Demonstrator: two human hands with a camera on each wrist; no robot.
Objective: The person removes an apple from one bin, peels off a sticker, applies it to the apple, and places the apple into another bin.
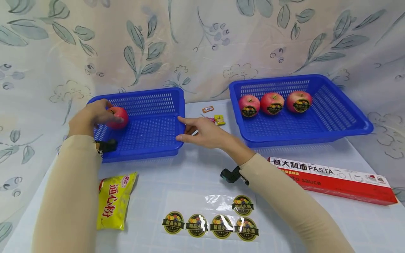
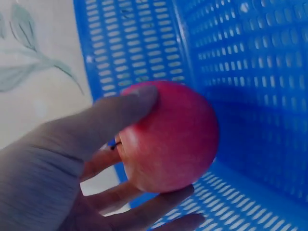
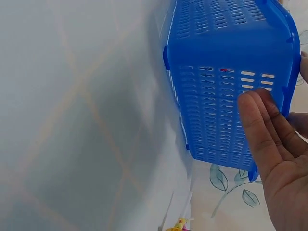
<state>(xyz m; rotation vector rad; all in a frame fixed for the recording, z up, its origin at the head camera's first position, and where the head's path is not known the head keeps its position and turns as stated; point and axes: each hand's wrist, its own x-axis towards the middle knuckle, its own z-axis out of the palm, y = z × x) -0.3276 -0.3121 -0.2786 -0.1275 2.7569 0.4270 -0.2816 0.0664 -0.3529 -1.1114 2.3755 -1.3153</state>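
A red apple (image 1: 119, 117) is at the left end of the left blue basket (image 1: 148, 153). My left hand (image 1: 91, 114) grips it; in the left wrist view the thumb (image 2: 115, 110) lies across the apple (image 2: 175, 139), with fingers beneath. My right hand (image 1: 205, 133) holds the right rim of that same basket. In the right wrist view, some fingers (image 3: 262, 125) of this hand touch the outer side of the basket wall (image 3: 211, 110), while others reach the rim. Shade and the hand hide part of the apple in the head view.
Another blue basket (image 1: 311, 140) on the right holds three apples (image 1: 272, 100) with round stickers. A pasta box (image 1: 332, 181), a yellow packet (image 1: 115, 203), a sticker sheet (image 1: 190, 203) and small candies (image 1: 219, 119) lie on the table. Behind hangs a patterned curtain (image 1: 202, 52).
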